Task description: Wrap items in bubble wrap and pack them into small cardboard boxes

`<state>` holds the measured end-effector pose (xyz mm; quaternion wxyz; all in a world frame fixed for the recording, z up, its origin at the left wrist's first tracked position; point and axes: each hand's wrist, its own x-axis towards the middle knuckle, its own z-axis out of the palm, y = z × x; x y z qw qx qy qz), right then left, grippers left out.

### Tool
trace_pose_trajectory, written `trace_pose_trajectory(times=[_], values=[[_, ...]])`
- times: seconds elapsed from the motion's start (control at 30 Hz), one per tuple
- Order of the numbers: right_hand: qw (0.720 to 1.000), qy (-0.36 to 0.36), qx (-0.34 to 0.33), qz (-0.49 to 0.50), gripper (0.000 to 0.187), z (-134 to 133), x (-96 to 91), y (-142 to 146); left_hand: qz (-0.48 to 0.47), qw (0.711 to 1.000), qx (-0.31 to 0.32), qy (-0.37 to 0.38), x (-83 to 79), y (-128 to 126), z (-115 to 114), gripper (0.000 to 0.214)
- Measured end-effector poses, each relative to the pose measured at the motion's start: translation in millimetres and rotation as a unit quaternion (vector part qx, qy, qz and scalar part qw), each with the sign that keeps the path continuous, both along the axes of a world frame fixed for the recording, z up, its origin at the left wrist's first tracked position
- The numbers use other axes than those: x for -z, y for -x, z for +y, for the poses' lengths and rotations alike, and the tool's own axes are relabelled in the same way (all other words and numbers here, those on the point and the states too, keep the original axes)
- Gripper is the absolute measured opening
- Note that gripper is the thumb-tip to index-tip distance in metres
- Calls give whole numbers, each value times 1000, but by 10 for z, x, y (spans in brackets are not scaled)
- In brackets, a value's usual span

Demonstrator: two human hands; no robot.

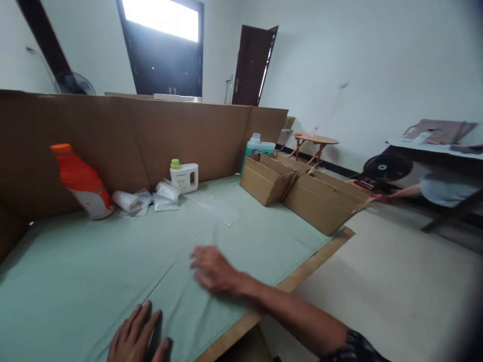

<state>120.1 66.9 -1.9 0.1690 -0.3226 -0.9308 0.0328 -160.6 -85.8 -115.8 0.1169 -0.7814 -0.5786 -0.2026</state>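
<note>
My left hand [136, 338] lies on the pale green cloth [75, 274] at the bottom of the view, fingers spread and nothing in them. Further right, my right hand [216, 270] is over the cloth, slightly blurred, its fingers loosely bent and the thumb apart; nothing shows in it. A thin dark line, perhaps a crease, runs between the hands. Beyond them lie clear bubble wrap [166, 196] and a flat clear plastic sheet [215, 207]. A white jug with a green cap [184, 177] stands behind. An orange-red bottle [83, 182] leans at the left.
Cardboard walls [196, 128] border the table's back and left. Open cardboard boxes [317, 201] and a teal liquid bottle [260, 147] stand at the right. Past the table edge [298, 271] are the floor, a black fan [387, 167], a folding table [317, 139] and another person's arm [407, 192].
</note>
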Motion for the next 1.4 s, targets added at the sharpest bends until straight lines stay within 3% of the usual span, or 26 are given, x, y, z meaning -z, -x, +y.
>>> trace_pose_trajectory(times=[0.03, 0.07, 0.17, 0.23, 0.37, 0.43, 0.5, 0.63, 0.73, 0.8, 0.87, 0.93, 1.07, 1.23, 1.33, 1.4], values=[[993, -41, 112, 9, 24, 158, -144, -371, 16, 1000, -10, -1, -30, -143, 24, 43], [982, -63, 179, 22, 26, 330, -303, -748, 27, 999, -16, -8, -65, -245, 32, 44], [952, -100, 286, 45, 33, 868, -784, -1728, 34, 999, -5, -41, -171, -370, 4, 45], [939, -117, 318, 52, 41, 1208, -1024, -2123, 21, 999, -4, -48, -233, -385, -27, 45], [888, -156, 433, 6, 52, 1766, -1249, -2322, -13, 999, -32, -21, -335, -413, -75, 48], [871, -129, 473, -30, 40, 1946, -1292, -2292, -20, 999, -37, -6, -367, -425, -86, 49], [874, -106, 472, -47, 29, 2018, -1314, -2271, -24, 999, -36, 1, -382, -429, -93, 51], [913, -136, 383, -27, 25, 1720, -1292, -2299, -30, 998, -42, 21, -372, -426, -107, 52], [950, -180, 253, 18, 23, 1125, -1275, -2289, -45, 997, -52, 44, -369, -427, -125, 53], [962, -227, 109, 107, 19, 658, -1289, -2192, -61, 995, -53, 50, -384, -429, -140, 55], [964, -210, -8, 165, 7, 247, -1297, -1989, -81, 994, -51, 49, -410, -432, -156, 60], [962, -167, -88, 194, 16, -20, -1264, -1699, -105, 992, -57, 45, -434, -437, -169, 70], [943, -138, -182, 241, 27, -97, -1084, -1108, -172, 977, -122, 27, -485, -476, -143, 87], [932, -111, -224, 262, 39, -4, -868, -838, -313, 932, -179, 28, -648, -564, 105, 91], [942, -72, -114, 307, 62, -24, -663, -945, -383, 906, -176, 37, -758, -585, 330, 79], [936, 7, -8, 353, 87, -23, -452, -1057, -417, 894, -153, 65, -812, -591, 448, 62]])
